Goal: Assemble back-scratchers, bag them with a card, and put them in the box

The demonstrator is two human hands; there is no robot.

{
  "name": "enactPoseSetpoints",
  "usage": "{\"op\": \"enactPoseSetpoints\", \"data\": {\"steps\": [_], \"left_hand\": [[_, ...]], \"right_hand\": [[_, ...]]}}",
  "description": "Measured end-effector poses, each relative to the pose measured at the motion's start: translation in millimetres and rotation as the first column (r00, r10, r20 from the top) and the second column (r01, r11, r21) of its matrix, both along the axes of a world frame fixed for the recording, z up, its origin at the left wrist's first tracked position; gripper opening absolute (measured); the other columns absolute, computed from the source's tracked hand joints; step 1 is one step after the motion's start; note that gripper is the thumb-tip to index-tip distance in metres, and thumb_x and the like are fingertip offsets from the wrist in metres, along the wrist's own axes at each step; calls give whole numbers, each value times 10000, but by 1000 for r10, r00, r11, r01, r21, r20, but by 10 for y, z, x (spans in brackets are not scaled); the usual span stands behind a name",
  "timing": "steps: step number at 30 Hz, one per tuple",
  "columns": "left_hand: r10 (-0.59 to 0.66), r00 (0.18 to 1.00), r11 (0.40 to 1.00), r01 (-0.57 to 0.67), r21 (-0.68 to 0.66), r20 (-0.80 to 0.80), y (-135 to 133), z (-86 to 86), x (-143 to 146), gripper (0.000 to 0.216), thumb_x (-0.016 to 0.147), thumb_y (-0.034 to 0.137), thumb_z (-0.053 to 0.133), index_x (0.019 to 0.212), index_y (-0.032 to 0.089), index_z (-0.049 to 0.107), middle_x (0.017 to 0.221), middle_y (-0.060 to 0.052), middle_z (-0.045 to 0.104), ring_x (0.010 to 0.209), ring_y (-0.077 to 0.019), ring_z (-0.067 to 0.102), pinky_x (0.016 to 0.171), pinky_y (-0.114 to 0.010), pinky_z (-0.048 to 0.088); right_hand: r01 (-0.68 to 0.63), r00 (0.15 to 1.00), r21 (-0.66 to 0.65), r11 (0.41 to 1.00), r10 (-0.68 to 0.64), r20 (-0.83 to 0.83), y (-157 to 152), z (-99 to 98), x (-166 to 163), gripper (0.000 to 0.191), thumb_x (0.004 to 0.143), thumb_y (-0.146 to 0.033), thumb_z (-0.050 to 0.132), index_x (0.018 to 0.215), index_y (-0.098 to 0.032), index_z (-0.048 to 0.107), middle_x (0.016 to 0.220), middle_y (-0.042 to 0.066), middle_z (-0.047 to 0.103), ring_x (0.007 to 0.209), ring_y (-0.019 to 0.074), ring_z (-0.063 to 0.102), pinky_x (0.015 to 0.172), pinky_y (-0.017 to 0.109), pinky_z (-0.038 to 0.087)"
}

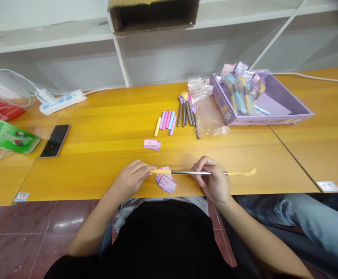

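A back scratcher (183,172) with a yellow handle, a metal rod and a yellow claw end lies level across both hands at the table's front. My left hand (130,179) is closed round the outer end of the yellow handle. Fingers of my right hand (214,181) pinch the metal rod near the claw end, which points right. Beneath the handle lie several small printed cards (167,184), and more cards (151,144) lie farther back. Beyond them are several coloured handle tubes (165,121) and several metal rods with small hand-shaped heads (187,110).
A purple box (287,118) of bagged back scratchers stands back right, beside clear plastic bags (212,116). At left are a phone (55,141), a green pouch (10,135) and a power strip (62,101). A cardboard box (154,29) sits on the shelf; another person's leg (299,221) is at right.
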State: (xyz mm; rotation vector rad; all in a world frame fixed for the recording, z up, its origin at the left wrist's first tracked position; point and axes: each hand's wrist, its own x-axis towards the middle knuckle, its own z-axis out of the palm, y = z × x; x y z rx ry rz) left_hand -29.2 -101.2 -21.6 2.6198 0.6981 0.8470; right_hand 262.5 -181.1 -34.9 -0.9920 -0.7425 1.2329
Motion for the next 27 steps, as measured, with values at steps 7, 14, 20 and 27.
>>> {"op": "enactPoseSetpoints", "data": {"steps": [7,14,20,27], "left_hand": [[7,999,1000,-6,13,-51,-1,-52,-32,303,1130,236,540,1389,254,695,1123,-84,804,955,-209,722,881,-399,619],[-24,999,1000,25,19,-31,-7,-42,-31,310,1128,215,542,1396,251,694,1108,-80,812,932,-205,723,857,-393,622],[-81,997,996,81,-43,10,-28,-33,-45,349,1114,186,561,1429,275,685,1192,-77,825,946,-202,757,837,-389,633],[-119,992,991,121,-51,50,-45,-12,-29,367,1104,163,589,1452,259,658,1195,-81,831,949,-208,768,816,-383,626]], "right_hand": [[19,996,50,999,-23,90,-49,-29,20,226,947,-298,562,758,-246,675,459,-40,456,406,133,359,479,284,235],[13,992,110,994,-26,123,-95,-49,43,224,957,-296,578,767,-247,685,477,-30,468,428,139,382,491,295,246],[7,1000,109,994,-10,20,-65,39,-34,254,949,-252,570,724,-245,687,451,-38,432,410,119,332,510,286,228],[19,1000,128,992,-18,-8,-76,32,-49,258,960,-274,577,725,-247,680,441,-39,416,421,123,319,508,284,228]]}}
